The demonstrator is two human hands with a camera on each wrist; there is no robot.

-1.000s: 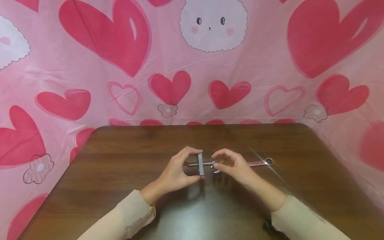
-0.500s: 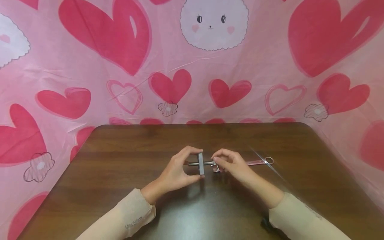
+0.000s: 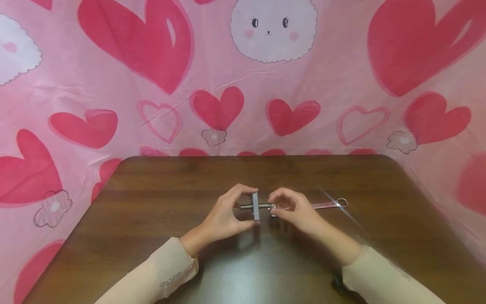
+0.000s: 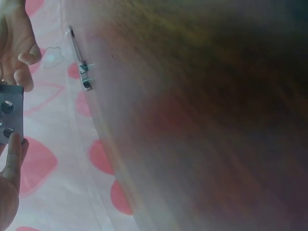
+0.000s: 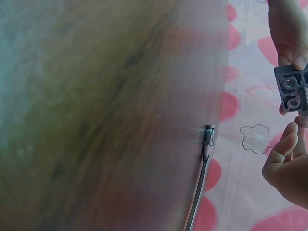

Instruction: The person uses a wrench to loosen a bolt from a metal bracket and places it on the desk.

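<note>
My left hand (image 3: 224, 213) grips a grey metal block (image 3: 255, 207) by its top and bottom edges, above the table. Round holes show in the block's face (image 4: 14, 113) in the left wrist view. A steel bolt (image 3: 264, 206) passes level through the block and sticks out on both sides; its thread (image 5: 305, 98) shows in the right wrist view. Thumb and forefinger of my right hand (image 3: 300, 207) pinch the bolt's right end, partly hiding it. Beyond and below that hand, a shiny wrench (image 3: 324, 205) lies on the table, its middle covered by the hand.
The wrench's ring end (image 3: 342, 203) points right. A brown wooden table (image 3: 171, 177) spreads under both hands, with a pink heart-print cloth (image 3: 254, 76) hanging behind it. A small black object (image 3: 337, 283) lies beside my right sleeve.
My right thumb and forefinger have shifted against each other at the bolt's end, the thumb rising and then dropping again. My left hand and the block keep their place.
</note>
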